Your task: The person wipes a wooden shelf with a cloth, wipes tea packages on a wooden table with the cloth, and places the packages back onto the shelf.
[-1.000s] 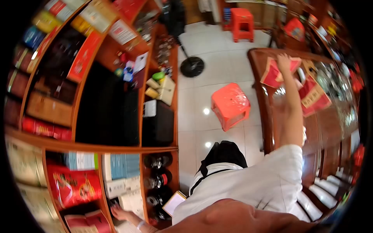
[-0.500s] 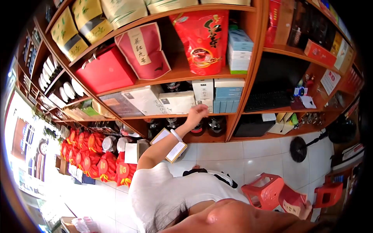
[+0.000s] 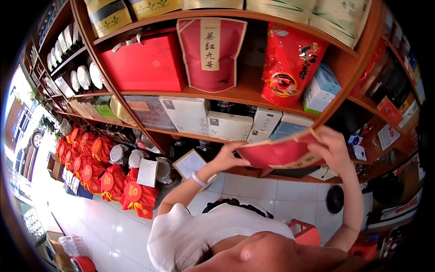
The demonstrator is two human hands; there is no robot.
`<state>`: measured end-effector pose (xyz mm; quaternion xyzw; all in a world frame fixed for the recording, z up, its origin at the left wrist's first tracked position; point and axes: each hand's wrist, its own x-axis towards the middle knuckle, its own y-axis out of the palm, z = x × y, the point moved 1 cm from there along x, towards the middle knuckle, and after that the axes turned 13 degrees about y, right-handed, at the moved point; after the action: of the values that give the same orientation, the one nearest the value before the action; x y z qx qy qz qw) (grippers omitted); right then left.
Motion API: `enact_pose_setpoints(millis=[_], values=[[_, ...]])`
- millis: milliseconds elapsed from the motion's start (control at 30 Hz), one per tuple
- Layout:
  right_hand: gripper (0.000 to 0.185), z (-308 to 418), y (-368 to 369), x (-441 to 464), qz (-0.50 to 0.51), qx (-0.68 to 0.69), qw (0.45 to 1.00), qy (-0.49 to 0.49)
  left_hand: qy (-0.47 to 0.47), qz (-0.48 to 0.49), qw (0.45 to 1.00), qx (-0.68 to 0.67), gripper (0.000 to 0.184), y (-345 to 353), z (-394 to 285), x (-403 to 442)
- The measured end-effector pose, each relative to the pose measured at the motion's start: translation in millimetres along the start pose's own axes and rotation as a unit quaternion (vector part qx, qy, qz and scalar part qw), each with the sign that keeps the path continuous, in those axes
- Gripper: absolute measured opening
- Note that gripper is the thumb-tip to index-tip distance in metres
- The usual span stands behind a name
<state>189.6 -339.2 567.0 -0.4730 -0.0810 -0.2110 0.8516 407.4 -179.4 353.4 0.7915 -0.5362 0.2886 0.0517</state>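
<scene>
A dark red tea pouch (image 3: 281,153) with a beige label is held tilted in front of the shelves, between my two hands. My left hand (image 3: 228,157), with a white bangle on the wrist, grips its left end, thumb against the side. At the other end my right hand (image 3: 334,147) closes around the pouch's edge. On the middle shelf behind stands a similar dark red pouch (image 3: 210,59) with a beige label. A bright red glossy pouch (image 3: 290,68) leans to its right, and a red gift bag (image 3: 142,63) is on its left.
White tea boxes (image 3: 231,126) line the shelf below. Several red cloth-covered jars (image 3: 106,181) stand on the floor at left, near a framed sheet (image 3: 192,165). A red plastic stool (image 3: 304,232) is low at right, with a black fan (image 3: 335,199) beyond it.
The pouch has come up from low at the right, in my right hand, to the front of the shelves. My left hand, previously empty near the boxes, now holds its left end.
</scene>
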Motion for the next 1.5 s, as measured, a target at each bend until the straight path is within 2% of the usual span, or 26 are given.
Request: enact_pose_setpoints(millis=[33,100,167,233,333,433,500,533,600,633,667,700,767,800,867,900,967,1033,1133,1200,1233,1300,1333,1400,1433,1500], values=[[0.016,6,6,26,0.004,-0.014,0.999,-0.035,0.03,-0.065,0.997,-0.01,0.047,-18,1,-7],[0.014,20,21,76,0.017,-0.001,0.997,-0.071,0.105,-0.046,0.988,0.106,0.027,-58,-11,-16],[0.015,33,41,119,0.049,0.017,0.994,-0.095,0.094,-0.091,0.982,0.138,0.026,-79,-19,-28],[0.014,49,62,151,0.093,0.045,0.991,-0.085,-0.033,-0.147,0.988,-0.016,0.026,-88,-41,-35],[0.014,68,91,193,0.097,0.044,0.983,-0.153,-0.04,-0.235,0.97,-0.048,0.024,-106,-19,-45],[0.015,73,107,224,-0.013,-0.013,0.98,-0.196,-0.024,-0.306,0.947,-0.1,0.024,-116,-9,-44],[0.017,62,102,248,-0.105,0.071,0.976,-0.177,-0.024,-0.344,0.931,-0.122,0.025,-122,0,-50],[0.021,51,98,257,-0.134,0.108,0.978,-0.115,-0.024,-0.359,0.922,-0.143,0.024,-126,3,-53],[0.024,21,99,262,-0.134,0.201,0.97,0.025,-0.021,-0.377,0.912,-0.162,0.024,-136,10,-60],[0.028,0,103,262,-0.155,0.223,0.962,0.04,-0.02,-0.391,0.907,-0.157,0.024,-141,13,-64],[0.036,-20,108,265,-0.162,0.24,0.951,0.103,-0.017,-0.403,0.902,-0.154,0.024,-147,15,-68],[0.036,-24,117,265,-0.162,0.24,0.952,0.098,-0.013,-0.405,0.901,-0.153,0.024,-152,15,-70],[0.041,-32,131,262,-0.165,0.337,0.902,0.212,-0.018,-0.421,0.886,-0.192,0.025,-161,16,-76],[0.041,-34,134,267,-0.165,0.339,0.902,0.209,-0.019,-0.4,0.894,-0.2,0.026,-167,20,-81],[0.052,-38,142,277,-0.068,0.394,0.884,0.243,-0.02,-0.417,0.885,-0.208,0.026,-170,15,-79],[0.052,-39,144,284,-0.066,0.397,0.883,0.24,-0.02,-0.434,0.873,-0.22,0.027,-172,13,-79],[0.057,-44,147,296,0.031,0.381,0.888,0.254,-0.015,-0.436,0.875,-0.208,0.027,-175,15,-80],[0.061,-51,152,306,0.042,0.413,0.868,0.273,-0.01,-0.436,0.877,-0.201,0.028,-177,17,-81],[0.052,-60,158,316,0.039,0.462,0.848,0.258,-0.015,-0.44,0.874,-0.205,0.028,-177,22,-86],[0.038,-71,161,323,-0.003,0.482,0.845,0.229,-0.023,-0.429,0.882,-0.192,0.028,-179,28,-93],[0.038,-76,164,326,-0.003,0.482,0.846,0.228,-0.022,-0.43,0.882,-0.192,0.028,-178,28,-95],[0.026,-88,169,331,-0.097,0.485,0.844,0.208,-0.033,-0.441,0.878,-0.182,0.027,-178,29,-99],[0.026,-91,170,333,-0.099,0.484,0.844,0.206,-0.031,-0.44,0.879,-0.182,0.027,-178,29,-101],[0.022,-97,170,336,-0.196,0.483,0.828,0.209,-0.046,-0.443,0.877,-0.182,0.027,-177,29,-106],[0.022,-99,169,337,-0.197,0.481,0.829,0.208,-0.044,-0.442,0.877,-0.184,0.027,-176,30,-109],[0.018,-104,168,338,-0.276,0.46,0.815,0.22,-0.06,-0.446,0.874,-0.182,0.026,-174,32,-113]])
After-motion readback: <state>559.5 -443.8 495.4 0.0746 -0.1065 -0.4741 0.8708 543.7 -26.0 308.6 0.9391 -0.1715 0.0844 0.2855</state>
